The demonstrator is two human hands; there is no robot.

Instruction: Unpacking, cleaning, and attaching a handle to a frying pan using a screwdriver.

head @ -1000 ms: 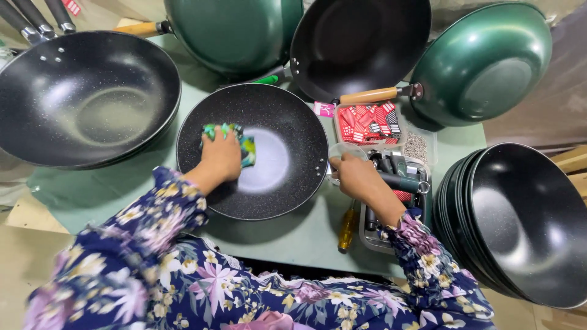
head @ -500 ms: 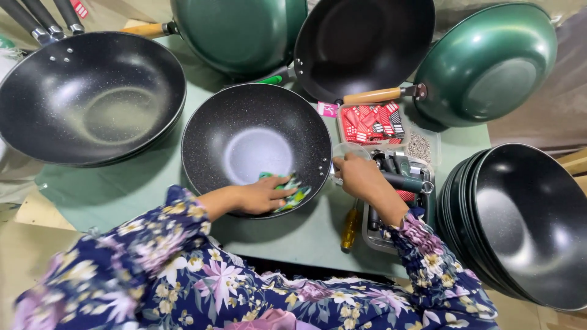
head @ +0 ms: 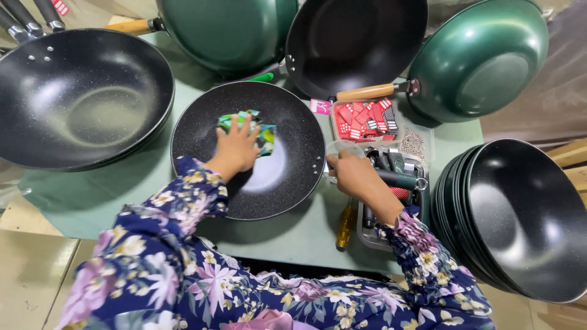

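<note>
Pan (head: 287, 183): round, black w/ pale speckle, glossy patch at centre, sits on the green mat (head: 92, 195) directly under your L fingers. Cloth (head: 264, 131): green/multicolour, folded, lies inside the pan on its upper wall, beneath and just past your L fingertips.

L hand (head: 235, 150): fingers (head: 244, 125) spread flat, not curled, pressing down on the cloth; palm over the pan's inner surface. No grip, just flat contact.

R hand (head: 354, 177): fingers closed at the pan's right rim, by the rivets; thumb tip touches the rim edge. Exact hold partly hidden, but it's clamped there. Under your R wrist: clear tray (head: 422, 201) w/ dark handles. Beyond R fingertips: box of red tags (head: 364, 119). Yellow-handled screwdriver (head: 345, 226) lies near your R forearm.

Beyond L fingertips: green pan (head: 226, 30). Far right: stack of black pans (head: 520, 214).
</note>
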